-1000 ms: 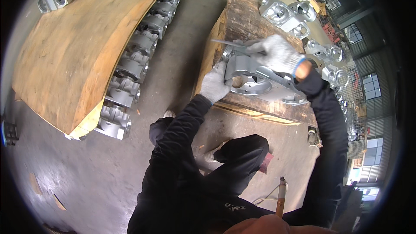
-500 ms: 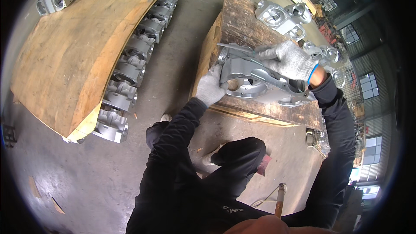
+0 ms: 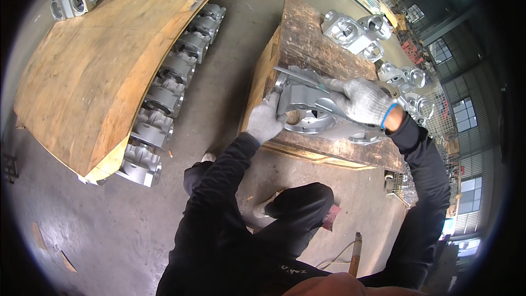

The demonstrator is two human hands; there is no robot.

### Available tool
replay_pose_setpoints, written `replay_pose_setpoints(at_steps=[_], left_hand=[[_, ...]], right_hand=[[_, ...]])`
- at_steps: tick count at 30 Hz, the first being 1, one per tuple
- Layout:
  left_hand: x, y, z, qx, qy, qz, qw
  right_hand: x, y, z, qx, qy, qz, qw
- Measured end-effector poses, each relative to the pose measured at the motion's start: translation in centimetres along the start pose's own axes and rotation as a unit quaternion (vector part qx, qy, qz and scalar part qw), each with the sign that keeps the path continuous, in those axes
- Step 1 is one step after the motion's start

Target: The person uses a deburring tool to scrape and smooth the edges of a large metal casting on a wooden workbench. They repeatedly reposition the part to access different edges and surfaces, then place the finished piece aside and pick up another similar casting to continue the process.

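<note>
A silvery metal casting (image 3: 309, 98) with large round openings lies on a worn wooden crate top in front of me. My left hand (image 3: 265, 117), in a grey knit glove, is closed on the casting's left end, fingers curled over its edge. My right hand (image 3: 366, 100), in a similar glove with a blue cuff edge, is closed around the rear end of a flat file (image 3: 298, 77). The thin grey blade of the file points left and lies along the far upper edge of the casting. The right palm hides the file's grip and part of the casting.
More castings (image 3: 350, 30) lie at the crate's far right. On the left, a wooden board (image 3: 109, 71) has a row of castings (image 3: 164, 96) along its side. The wooden crate (image 3: 298, 33) stands on a concrete floor. A pole-like tool with a cord (image 3: 355, 252) is near my body.
My right hand has slid slightly left and nearer to me along the casting with the file. The left hand keeps its hold. The whole view has shifted a little.
</note>
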State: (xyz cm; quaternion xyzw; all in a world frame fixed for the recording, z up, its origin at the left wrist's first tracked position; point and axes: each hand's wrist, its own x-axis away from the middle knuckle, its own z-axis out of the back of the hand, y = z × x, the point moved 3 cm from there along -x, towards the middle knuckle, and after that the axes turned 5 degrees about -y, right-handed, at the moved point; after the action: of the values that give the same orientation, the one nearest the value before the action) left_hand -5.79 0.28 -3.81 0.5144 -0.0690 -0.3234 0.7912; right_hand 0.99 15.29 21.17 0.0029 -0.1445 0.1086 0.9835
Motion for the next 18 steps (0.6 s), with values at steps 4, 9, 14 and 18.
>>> replay_pose_setpoints(at_steps=[4,9,14,18], left_hand=[[0.2,0.2,0.1,0.006,0.039,-0.038,0.999],[0.1,-0.1,-0.2,-0.004,0.007,0.001,1.0],[0.1,-0.1,-0.1,0.009,0.027,-0.005,1.0],[0.0,0.1,-0.1,0.004,0.022,-0.009,1.0]], right_hand=[[-0.7,-0.3,-0.9,0.112,-0.044,-0.091,0.989],[-2.3,-1.2,0.4,0.095,-0.002,0.003,0.996],[-2.8,-0.4,0.5,0.025,-0.08,-0.068,0.994],[-3.7,0.3,-0.2,-0.004,-0.05,0.005,0.999]])
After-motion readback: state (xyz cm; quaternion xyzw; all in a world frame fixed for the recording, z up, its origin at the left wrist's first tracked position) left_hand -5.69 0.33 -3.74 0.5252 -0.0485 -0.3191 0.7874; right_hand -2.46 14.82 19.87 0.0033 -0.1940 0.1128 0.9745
